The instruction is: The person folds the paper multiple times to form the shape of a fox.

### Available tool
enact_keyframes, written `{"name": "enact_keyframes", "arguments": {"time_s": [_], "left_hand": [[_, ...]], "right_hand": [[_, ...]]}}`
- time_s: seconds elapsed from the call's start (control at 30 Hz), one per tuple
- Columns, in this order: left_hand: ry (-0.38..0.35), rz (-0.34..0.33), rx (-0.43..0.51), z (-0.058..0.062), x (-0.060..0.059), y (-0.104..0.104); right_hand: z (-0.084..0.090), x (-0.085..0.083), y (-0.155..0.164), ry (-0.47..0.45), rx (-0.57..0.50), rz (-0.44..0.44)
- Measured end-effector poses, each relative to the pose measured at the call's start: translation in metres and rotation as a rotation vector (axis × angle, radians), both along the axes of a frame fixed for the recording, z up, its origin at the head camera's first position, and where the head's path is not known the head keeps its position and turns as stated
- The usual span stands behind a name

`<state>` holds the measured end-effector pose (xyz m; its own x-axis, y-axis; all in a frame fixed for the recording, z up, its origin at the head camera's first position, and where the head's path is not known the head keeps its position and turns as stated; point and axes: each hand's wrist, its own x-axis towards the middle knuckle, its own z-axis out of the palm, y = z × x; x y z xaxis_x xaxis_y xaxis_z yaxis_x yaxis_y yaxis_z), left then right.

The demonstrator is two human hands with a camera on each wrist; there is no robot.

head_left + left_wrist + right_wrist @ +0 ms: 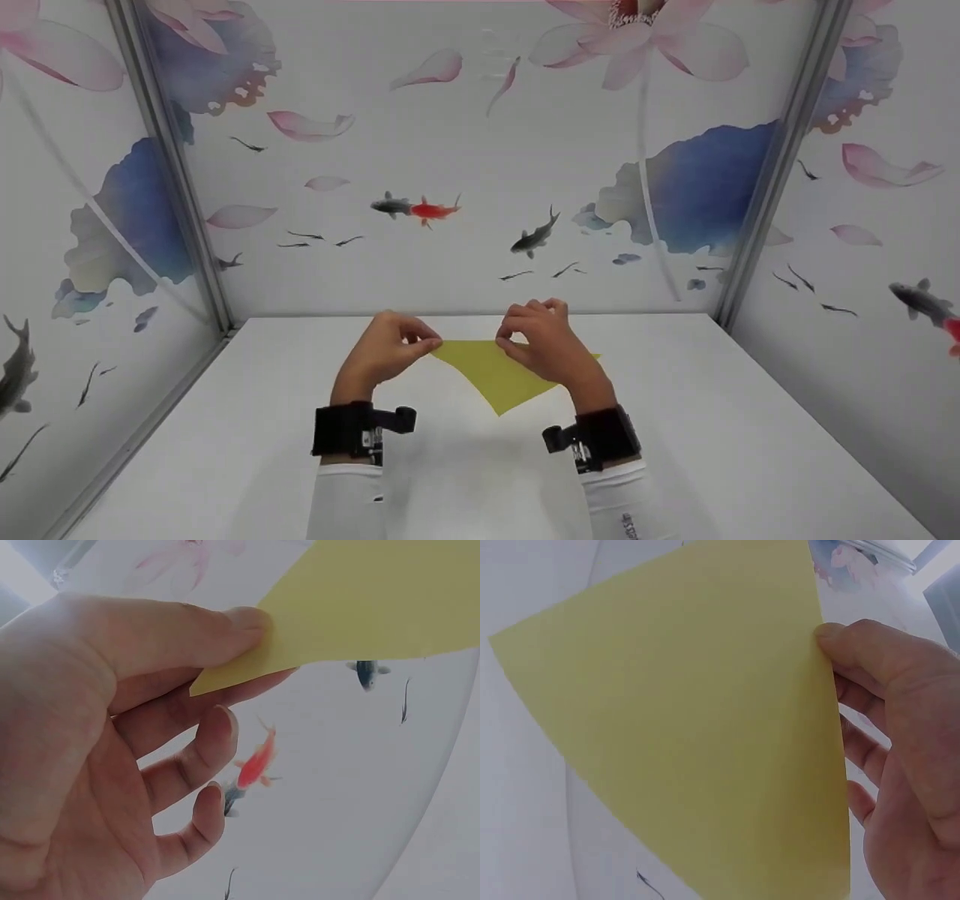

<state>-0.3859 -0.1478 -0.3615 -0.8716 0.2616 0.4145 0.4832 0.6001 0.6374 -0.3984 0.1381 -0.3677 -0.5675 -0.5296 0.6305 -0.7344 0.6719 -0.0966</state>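
Observation:
A yellow paper (491,369) folded into a triangle hangs above the white table (712,420), its point toward me. My left hand (386,352) pinches the paper's left corner (225,675) between thumb (187,634) and forefinger. My right hand (544,341) pinches the top edge near the middle and covers the paper's right part. In the right wrist view the yellow paper (690,727) fills the frame, with the thumb (855,637) on its edge and the other fingers behind it.
The table stands in a booth of walls (480,165) printed with fish and lotus petals. Metal posts (187,225) mark the back corners. Black wrist straps (352,427) sit over white sleeves (345,502).

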Motion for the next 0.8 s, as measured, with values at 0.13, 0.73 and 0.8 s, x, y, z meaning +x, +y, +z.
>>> {"name": "enact_keyframes", "arguments": {"time_s": [0.13,0.73,0.8], "left_hand": [[-0.006,0.008,0.002,-0.001,-0.001,-0.006],[-0.025,0.062,0.028,-0.006,-0.003,-0.021],[-0.028,0.066,0.032,-0.006,-0.003,-0.021]], "right_hand": [[-0.001,-0.004,0.013,-0.037,-0.016,-0.002],[-0.003,-0.007,0.073,-0.24,-0.178,-0.021],[-0.003,-0.007,0.078,-0.252,-0.193,-0.02]]}}
